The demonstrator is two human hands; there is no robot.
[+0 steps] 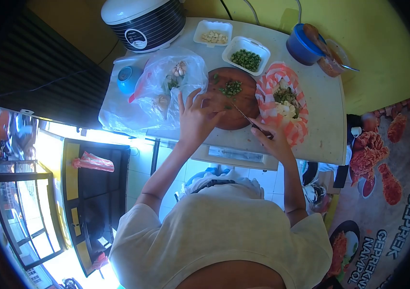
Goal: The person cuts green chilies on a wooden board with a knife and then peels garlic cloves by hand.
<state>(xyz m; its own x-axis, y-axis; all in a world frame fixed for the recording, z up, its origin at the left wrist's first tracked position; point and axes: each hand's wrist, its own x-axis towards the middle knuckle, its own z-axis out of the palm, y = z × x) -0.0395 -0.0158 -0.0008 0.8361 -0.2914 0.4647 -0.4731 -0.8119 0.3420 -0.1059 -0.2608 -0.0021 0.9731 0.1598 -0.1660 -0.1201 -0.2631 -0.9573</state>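
My right hand [270, 137] is closed around the dark handle of a knife [241, 111], whose blade points up and left over a round wooden cutting board [243, 92]. A small heap of chopped green vegetable [231, 87] lies on the board beyond the blade tip, with a few loose bits around it. At the board's left edge, my left hand [198, 118] is held with its fingers spread, and nothing shows clearly in it. Left of that hand is a clear plastic bag [159, 108] with garlic bulbs [179, 69]. A red-and-white striped bag [301, 123] with peelings stands open by the board's right edge.
Behind the board are foam trays of chopped greens [246, 59] and pale cut pieces [214, 37]. A rice cooker [143, 24] stands at back left, near a blue round container [128, 78]. Blue tub [304, 45] and spoon-holding container [332, 59] sit at back right.
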